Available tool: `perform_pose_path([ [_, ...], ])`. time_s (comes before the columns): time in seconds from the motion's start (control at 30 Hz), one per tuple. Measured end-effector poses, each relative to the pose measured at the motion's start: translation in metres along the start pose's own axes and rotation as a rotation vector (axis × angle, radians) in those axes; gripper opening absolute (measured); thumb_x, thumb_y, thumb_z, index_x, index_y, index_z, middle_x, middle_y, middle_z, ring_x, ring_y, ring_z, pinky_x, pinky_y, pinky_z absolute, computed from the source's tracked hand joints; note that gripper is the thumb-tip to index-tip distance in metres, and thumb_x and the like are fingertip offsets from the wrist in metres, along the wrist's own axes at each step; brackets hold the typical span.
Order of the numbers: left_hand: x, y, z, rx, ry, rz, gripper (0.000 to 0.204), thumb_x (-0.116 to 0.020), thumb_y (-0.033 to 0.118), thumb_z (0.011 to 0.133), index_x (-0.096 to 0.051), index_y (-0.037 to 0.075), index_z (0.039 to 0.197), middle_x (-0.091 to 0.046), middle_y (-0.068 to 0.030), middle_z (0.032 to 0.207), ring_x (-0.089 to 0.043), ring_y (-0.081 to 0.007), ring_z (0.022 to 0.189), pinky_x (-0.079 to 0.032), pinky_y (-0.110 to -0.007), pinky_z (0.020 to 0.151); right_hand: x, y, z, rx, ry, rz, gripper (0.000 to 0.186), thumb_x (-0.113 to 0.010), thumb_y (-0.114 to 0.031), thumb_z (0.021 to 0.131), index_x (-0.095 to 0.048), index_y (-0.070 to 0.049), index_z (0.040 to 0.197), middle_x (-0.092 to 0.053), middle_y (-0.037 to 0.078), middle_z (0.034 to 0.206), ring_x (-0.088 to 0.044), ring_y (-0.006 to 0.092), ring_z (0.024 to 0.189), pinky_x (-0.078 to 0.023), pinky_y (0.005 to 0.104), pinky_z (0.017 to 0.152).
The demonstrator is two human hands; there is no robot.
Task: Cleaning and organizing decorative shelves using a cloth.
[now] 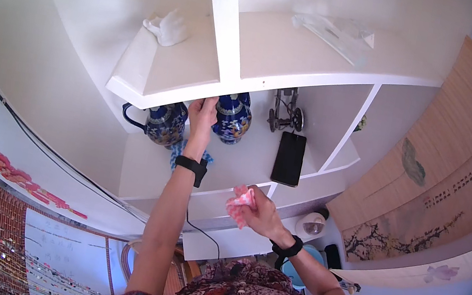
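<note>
My left hand (204, 115) is raised between a blue patterned jug with a handle (163, 125) and a blue floral vase (231, 123), at the upper shelf's lower edge; its fingers are curled, and what they grip is unclear. My right hand (260, 216), lower and to the right, is closed on a crumpled pink-and-white cloth (240, 202). A blue checked cloth (181, 153) lies below the jug, partly hidden by my left wrist. A dark wheeled ornament (285, 109) and a black phone or tablet (288, 160) are on the shelf right of the vase.
The white shelving (275, 69) holds a white ornament (165, 27) and a clear flat object (334, 35) above. A hanging scroll (411, 191) is at the right, a domed appliance (311, 223) and blue bucket (294, 274) below, a cord (202, 230) beneath my arms, and a bead curtain (3, 233) lower left.
</note>
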State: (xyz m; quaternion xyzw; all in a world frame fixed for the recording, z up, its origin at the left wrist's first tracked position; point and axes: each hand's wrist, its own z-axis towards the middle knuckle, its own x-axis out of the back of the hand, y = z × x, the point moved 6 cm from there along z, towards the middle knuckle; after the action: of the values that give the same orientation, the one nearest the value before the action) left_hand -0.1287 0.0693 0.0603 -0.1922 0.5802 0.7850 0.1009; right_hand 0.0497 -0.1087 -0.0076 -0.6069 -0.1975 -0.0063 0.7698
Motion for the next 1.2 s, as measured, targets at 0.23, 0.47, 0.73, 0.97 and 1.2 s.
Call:
perform_pose_path([
  [0.23,-0.020,0.006,-0.032,-0.281,0.120,0.310,0.031,-0.056,0.035,0.091,-0.053,0.008,0.076,-0.040,0.0071,0.061,-0.033,-0.0019,0.052,-0.024,-0.019,0.044,0.001,0.017,0.018,0.088,0.097,-0.087,0.041,-0.054,-0.004,0.077,-0.044,-0.003,0.116,-0.058,0.022,0.096,-0.060,0.0352,0.085,-0.048,0.0380,0.072],
  [0.47,-0.032,-0.008,-0.054,-0.135,0.085,0.217,0.037,-0.052,0.038,0.092,-0.054,0.002,0.087,-0.049,0.0011,0.069,-0.040,-0.0057,0.062,-0.035,-0.023,0.056,0.014,0.018,0.065,0.128,0.310,0.163,0.062,-0.044,0.003,0.078,-0.026,-0.002,0.137,-0.052,0.016,0.108,-0.052,0.0252,0.104,-0.042,0.0357,0.089],
  [0.73,-0.068,-0.008,-0.077,-0.082,0.034,0.089,0.026,-0.045,0.033,0.095,-0.048,0.009,0.087,-0.039,0.0043,0.067,-0.035,-0.0046,0.061,-0.030,-0.020,0.053,0.012,0.029,0.094,0.144,0.305,-0.211,0.051,-0.059,-0.010,0.079,-0.035,-0.003,0.124,-0.046,0.023,0.110,-0.049,0.0356,0.100,-0.044,0.0409,0.084],
  [0.97,-0.104,-0.026,-0.079,-0.024,0.018,0.217,0.028,-0.043,0.034,0.097,-0.045,0.006,0.098,-0.044,0.0001,0.075,-0.043,-0.0090,0.068,-0.039,-0.021,0.062,0.006,0.113,0.121,0.075,0.366,0.005,0.056,-0.070,-0.020,0.076,-0.034,-0.001,0.115,-0.049,0.018,0.109,-0.051,0.0311,0.101,-0.046,0.0393,0.083],
  [1.2,-0.097,-0.025,-0.070,-0.232,0.047,0.285,0.023,-0.053,0.025,0.094,-0.047,0.003,0.088,-0.052,-0.0017,0.077,-0.050,-0.0086,0.074,-0.042,-0.023,0.066,-0.005,0.114,0.131,0.186,0.336,0.288,0.058,-0.070,-0.031,0.079,-0.032,-0.003,0.113,-0.051,0.009,0.105,-0.056,0.0141,0.086,-0.049,0.0285,0.072],
])
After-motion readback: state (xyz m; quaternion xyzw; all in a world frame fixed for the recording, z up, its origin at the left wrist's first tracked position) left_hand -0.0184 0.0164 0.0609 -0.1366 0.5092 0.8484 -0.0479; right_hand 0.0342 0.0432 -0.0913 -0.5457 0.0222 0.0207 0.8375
